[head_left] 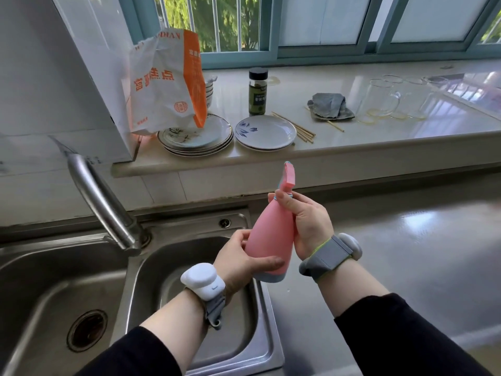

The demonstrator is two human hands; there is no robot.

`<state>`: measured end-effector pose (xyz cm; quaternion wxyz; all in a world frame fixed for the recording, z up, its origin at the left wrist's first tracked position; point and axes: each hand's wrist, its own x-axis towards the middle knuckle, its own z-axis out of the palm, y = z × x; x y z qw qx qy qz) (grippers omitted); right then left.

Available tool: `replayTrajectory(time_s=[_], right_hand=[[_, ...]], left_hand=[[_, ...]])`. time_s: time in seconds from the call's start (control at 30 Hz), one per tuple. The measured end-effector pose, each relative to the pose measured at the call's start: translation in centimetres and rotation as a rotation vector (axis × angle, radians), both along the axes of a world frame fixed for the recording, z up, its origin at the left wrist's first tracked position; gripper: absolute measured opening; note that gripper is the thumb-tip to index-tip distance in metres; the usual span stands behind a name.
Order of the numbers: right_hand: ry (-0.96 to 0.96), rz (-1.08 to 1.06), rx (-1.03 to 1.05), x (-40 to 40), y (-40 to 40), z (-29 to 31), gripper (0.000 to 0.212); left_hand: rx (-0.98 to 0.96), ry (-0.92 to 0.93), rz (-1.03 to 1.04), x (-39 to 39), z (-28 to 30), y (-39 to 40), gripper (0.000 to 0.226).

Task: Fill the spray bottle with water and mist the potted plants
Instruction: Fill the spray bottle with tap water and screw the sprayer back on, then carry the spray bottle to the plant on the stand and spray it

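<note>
1. The pink spray bottle [267, 234] is held tilted over the near right corner of the sink [54, 267], its spray head [288, 176] pointing up and away toward the ledge. Holding it there likely keeps any drips over the basin.
2. The left hand [241, 257] wraps the lower body of the bottle, thumb lying across the front, so it serves as the anchor.
3. The right hand [307, 221] closes round the neck just below the spray head, fingers curled at the collar. That grip suits twisting the head off, which filling would call for; whether it is already loosened I cannot tell.
4. The faucet [100, 202] stands to the left of the bottle, its spout leading out of view at upper left, and no water shows running.
5. On the far ledge sit a paper bag [165, 82], stacked plates [195, 135], a spice jar [257, 92] and glass cups [385, 97]. No potted plants are in view, so misting lies well ahead.
</note>
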<state>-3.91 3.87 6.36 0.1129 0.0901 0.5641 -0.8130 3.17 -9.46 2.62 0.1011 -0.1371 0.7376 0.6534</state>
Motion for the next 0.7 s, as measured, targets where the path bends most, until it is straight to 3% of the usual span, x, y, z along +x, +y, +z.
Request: replayTrajectory(time_s=[0.13, 0.37, 0.53, 0.7], right_hand=[[-0.019, -0.092, 0.079, 0.8, -1.8, -0.5, 0.022], [-0.064, -0.312, 0.147, 1.8, -4.3, -1.3, 0.023], [-0.072, -0.316, 0.16, 3.1, -4.2, -1.6, 0.04], [-0.028, -0.382, 0.158, 4.8, -1.6, -2.4, 0.085]], left_hand=[[-0.241, 0.035, 0.007, 0.3, 0.3, -0.6, 0.084], [-0.486, 0.136, -0.007, 0.5, -0.6, -2.1, 0.077], [-0.458, 0.198, -0.068, 0.7, -1.5, -3.2, 0.075], [-0.309, 0.232, -0.253, 0.9, -2.7, -2.6, 0.077]])
